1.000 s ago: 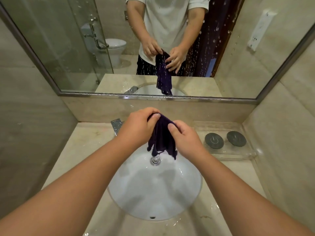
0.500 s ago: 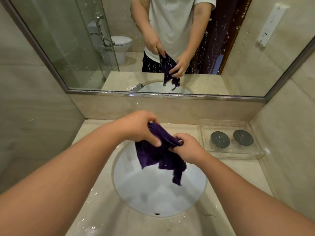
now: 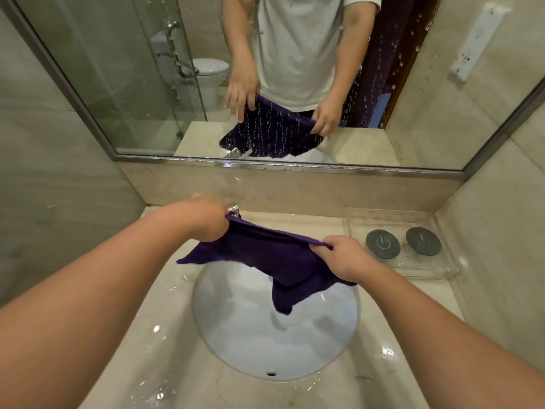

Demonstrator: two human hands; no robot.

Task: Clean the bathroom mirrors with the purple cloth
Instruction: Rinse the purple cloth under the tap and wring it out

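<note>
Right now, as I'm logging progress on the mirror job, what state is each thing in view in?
purple cloth: stretched open between both hands, over the sink.
left hand: grips the cloth's top edge.
right hand: pinches the cloth's top edge.
mirror: spotted with droplets.
counter: wet in patches.
clear tray: holds two dark discs.

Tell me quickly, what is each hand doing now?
Left hand: closed, grips one top corner of the purple cloth.
Right hand: closed, pinches the other corner.
</note>
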